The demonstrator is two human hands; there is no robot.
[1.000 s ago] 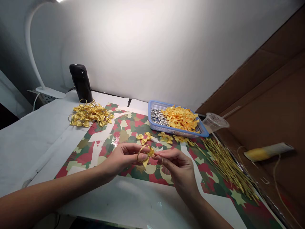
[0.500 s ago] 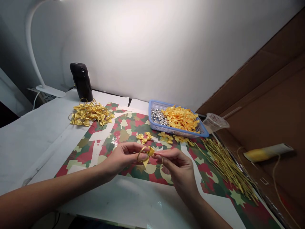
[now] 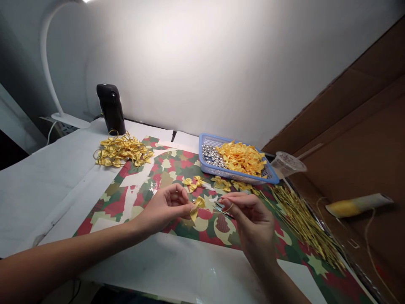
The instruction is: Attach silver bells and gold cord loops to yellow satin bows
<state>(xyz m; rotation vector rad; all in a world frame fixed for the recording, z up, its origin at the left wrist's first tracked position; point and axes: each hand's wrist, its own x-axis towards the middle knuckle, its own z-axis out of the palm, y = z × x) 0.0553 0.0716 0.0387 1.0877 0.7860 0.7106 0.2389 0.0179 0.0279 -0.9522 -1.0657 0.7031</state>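
Observation:
My left hand (image 3: 171,204) pinches a yellow ribbon bow (image 3: 198,205) between thumb and fingertips, above the patterned paper. A small shiny bead shows beside the bow. To the right, apart from the bow, my right hand (image 3: 253,219) is closed with its thumb against the index finger. A thin, pointed metal tool (image 3: 222,209) sticks out to the left from under these fingers. A short loop of gold cord shows by the thumb. Loose yellow bows (image 3: 193,184) lie just beyond my left hand, and others (image 3: 221,183) lie in front of the basket.
A blue basket (image 3: 207,168) holds silver beads and many yellow bows. Finished-looking bows with cord loops (image 3: 123,150) are heaped at left, near a black device (image 3: 110,109) and a white lamp (image 3: 47,55). Gold cords (image 3: 306,228), a plastic cup (image 3: 286,164) and a yarn spool (image 3: 357,204) are right.
My right hand has moved right, away from the bow, and the pointed metal tool now shows at its fingers. The left hand still holds the bow; its cord loop is less visible.

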